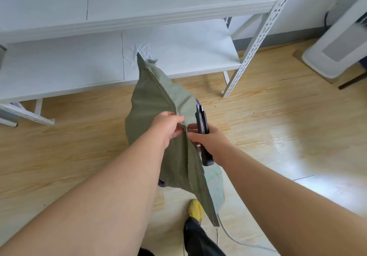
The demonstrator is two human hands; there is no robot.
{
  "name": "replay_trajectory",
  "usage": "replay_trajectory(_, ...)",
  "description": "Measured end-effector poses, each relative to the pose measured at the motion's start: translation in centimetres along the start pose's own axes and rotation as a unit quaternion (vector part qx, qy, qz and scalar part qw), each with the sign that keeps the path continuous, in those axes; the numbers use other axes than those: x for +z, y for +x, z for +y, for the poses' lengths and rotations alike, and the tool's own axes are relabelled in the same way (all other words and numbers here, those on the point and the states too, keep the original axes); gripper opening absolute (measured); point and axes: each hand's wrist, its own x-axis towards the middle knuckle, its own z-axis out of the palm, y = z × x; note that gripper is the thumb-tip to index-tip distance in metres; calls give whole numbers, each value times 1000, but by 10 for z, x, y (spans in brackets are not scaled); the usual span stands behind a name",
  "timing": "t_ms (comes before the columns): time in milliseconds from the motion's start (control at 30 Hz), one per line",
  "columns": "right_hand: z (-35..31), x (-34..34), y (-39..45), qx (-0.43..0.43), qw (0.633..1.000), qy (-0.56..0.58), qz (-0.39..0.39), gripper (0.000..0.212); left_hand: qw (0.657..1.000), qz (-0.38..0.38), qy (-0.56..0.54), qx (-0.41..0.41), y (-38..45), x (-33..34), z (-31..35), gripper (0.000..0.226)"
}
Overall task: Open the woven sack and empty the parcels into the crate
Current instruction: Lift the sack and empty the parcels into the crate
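A green woven sack (151, 105) stands on the wooden floor in front of me, its stitched top seam running from the far corner toward me. My left hand (165, 125) pinches the seam near its middle. My right hand (210, 142) grips a black utility knife (202, 121), its tip pointing away from me, and its fingertips touch the seam right beside my left hand. The sack's contents are hidden. No crate is in view.
A white metal shelving unit (178, 57) stands just behind the sack, with a perforated upright post (256, 43) at its right. A white appliance (337, 43) sits at the far right. My yellow shoe (195, 209) is below the sack's near corner.
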Motion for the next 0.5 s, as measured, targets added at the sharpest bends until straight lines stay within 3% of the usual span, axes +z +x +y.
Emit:
replay_trajectory(233,-23,4,5,-7,999,45,-6,28,1000,7,-13,22,-2,1,22,14)
replay_trajectory(400,-43,14,7,21,993,96,60,25,998,-32,10,51,7,-5,24,13)
replay_trajectory(500,-66,16,17,34,991,69,113,30,993,-99,4,70,8,-5,27,14)
